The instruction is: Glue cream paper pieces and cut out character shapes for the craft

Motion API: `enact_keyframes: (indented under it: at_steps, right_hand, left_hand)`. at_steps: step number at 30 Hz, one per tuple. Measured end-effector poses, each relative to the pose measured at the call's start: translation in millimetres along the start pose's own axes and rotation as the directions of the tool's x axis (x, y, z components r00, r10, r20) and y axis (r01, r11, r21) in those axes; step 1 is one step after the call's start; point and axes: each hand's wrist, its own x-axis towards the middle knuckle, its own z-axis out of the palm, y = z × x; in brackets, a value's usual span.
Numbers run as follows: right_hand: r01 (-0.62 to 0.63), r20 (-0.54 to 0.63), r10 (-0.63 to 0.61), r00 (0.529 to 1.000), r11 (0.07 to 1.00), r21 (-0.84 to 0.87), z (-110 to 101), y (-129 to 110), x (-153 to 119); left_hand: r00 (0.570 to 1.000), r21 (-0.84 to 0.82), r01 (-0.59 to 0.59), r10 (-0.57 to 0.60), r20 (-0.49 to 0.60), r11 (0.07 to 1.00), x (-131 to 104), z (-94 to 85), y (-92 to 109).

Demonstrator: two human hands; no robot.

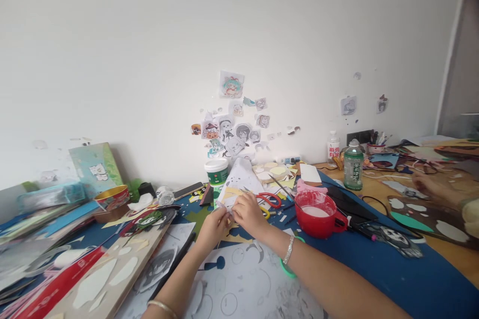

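While we pinch small paper piece [229, 209] between fingertips of both hands, left hand [214, 226] and right hand [250, 215] curl nearly closed; piece sits at fingertips, above blue tabletop [374, 279], between green tub [217, 175] at far edge and printed sheet [243, 279] toward near edge; red cup [317, 227] stands right of our right hand, near red-handled scissors [277, 201].

There on the white bottle [333, 152], bold red characters in two rows, and they read 游刃有余! Next to it, the green bottle [353, 167] shows white characters running down its label, too blurred to read, while the tub [217, 174] carries print too small to make out.
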Motion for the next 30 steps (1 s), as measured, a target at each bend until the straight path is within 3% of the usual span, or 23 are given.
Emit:
enact_keyframes:
  at_steps: [7,11,16,20,22,24,27,30]
  right_hand:
    - [-0.079,-0.031,0.082,0.996,0.993,0.086,-1.5,4.8,1.4]
    - [-0.199,-0.088,0.208,0.974,0.975,0.096,-3.0,9.8,2.8]
    - [-0.436,-0.252,0.432,0.866,0.899,0.045,2.8,32.1,-2.3]
    - [-0.529,-0.319,0.503,0.804,0.849,0.004,7.1,46.7,-9.4]
    - [-0.518,-0.304,0.490,0.817,0.855,-0.012,8.5,44.1,-10.5]
    - [-0.457,-0.247,0.439,0.864,0.889,-0.019,9.5,33.8,-9.2]
    - [-0.274,-0.079,0.272,0.959,0.962,-0.016,9.2,10.9,-5.1]
    - [-0.118,0.054,0.118,0.992,0.993,-0.005,6.0,-7.1,-2.1]
  left_hand:
    - [1.000,-0.029,0.014,-0.014,0.008,0.999,-0.2,-3.7,3.0]
    - [0.999,-0.091,0.046,-0.047,-0.002,0.995,2.1,-6.4,2.8]
    - [0.980,-0.273,0.154,-0.181,-0.078,0.950,4.8,-8.3,-7.1]
    - [0.955,-0.383,0.179,-0.254,-0.154,0.906,8.1,-9.9,-15.2]
    - [0.941,-0.450,0.184,-0.289,-0.177,0.874,9.5,-11.6,-15.0]
    - [0.931,-0.510,0.186,-0.317,-0.182,0.840,10.1,-12.6,-12.0]
    - [0.927,-0.572,0.186,-0.335,-0.166,0.799,9.9,-9.8,-6.1]
    - [0.927,-0.574,0.181,-0.334,-0.172,0.799,9.0,-1.5,-3.7]
